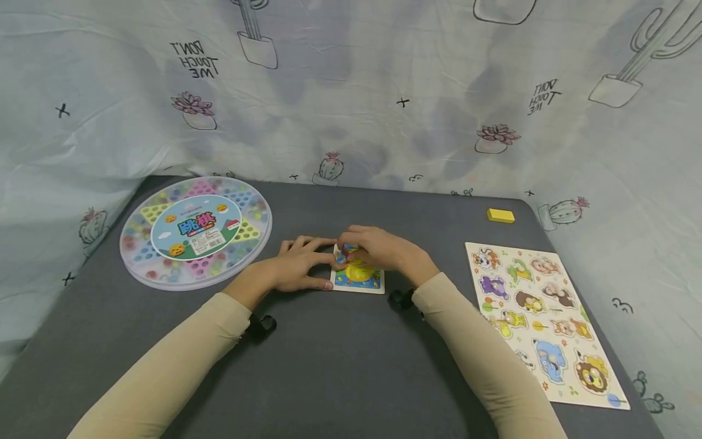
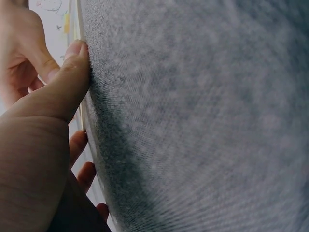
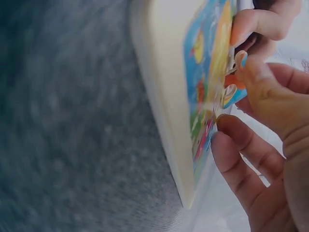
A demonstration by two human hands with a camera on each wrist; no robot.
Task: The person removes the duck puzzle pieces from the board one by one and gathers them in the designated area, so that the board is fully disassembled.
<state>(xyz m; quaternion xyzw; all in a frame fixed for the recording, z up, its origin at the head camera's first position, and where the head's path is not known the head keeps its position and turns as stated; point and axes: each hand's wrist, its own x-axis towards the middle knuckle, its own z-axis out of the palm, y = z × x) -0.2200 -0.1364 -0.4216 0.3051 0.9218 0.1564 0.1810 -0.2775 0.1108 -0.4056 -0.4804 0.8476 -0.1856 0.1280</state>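
Pinching a curvy piece (image 3: 235, 95), right grip (image 1: 375, 247); left grip (image 1: 296, 267) splayed, touching pale-rimmed board (image 1: 359, 291)

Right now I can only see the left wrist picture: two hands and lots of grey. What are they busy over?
Observer: A small board with a blue picture and a big yellow shape on its face; the head view shows it between the hands.
Visitor: Is the right hand actually holding something?
Observer: Yes, the right wrist view shows the right hand pinching a small, partly blue piece.
Visitor: And what lies off to the person's right?
Observer: In the head view, a larger board with cartoon animals lies there on the table.
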